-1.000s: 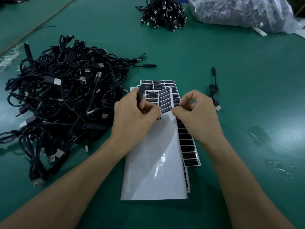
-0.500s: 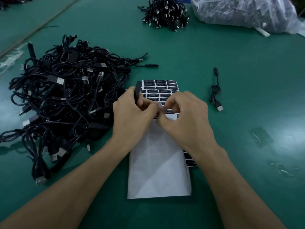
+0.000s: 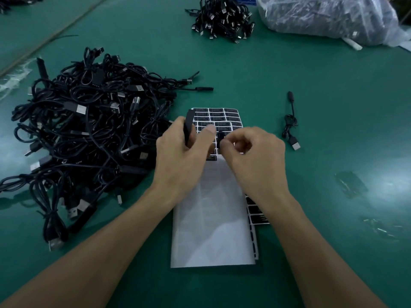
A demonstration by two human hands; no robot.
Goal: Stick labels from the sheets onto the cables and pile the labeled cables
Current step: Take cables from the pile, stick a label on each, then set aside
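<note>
The label sheet [image 3: 219, 117] lies in the middle of the green table [image 3: 311, 85]. It is white, with rows of small black labels printed in pale text at its far end, and its near part is bare and glossy. Both my hands are over the middle of it. My left hand [image 3: 182, 161] is curled round a black cable end [image 3: 188, 126], which sticks up past my forefinger. My right hand [image 3: 253, 161] sits just beside it, thumb and forefinger pinching one small black label [image 3: 220, 138] and the other fingers loosely bent. The label is close to my left thumb. A tangled heap of cables [image 3: 89, 134] fills the table's left side. A single cable [image 3: 290, 127] lies apart to the right of the sheet.
</note>
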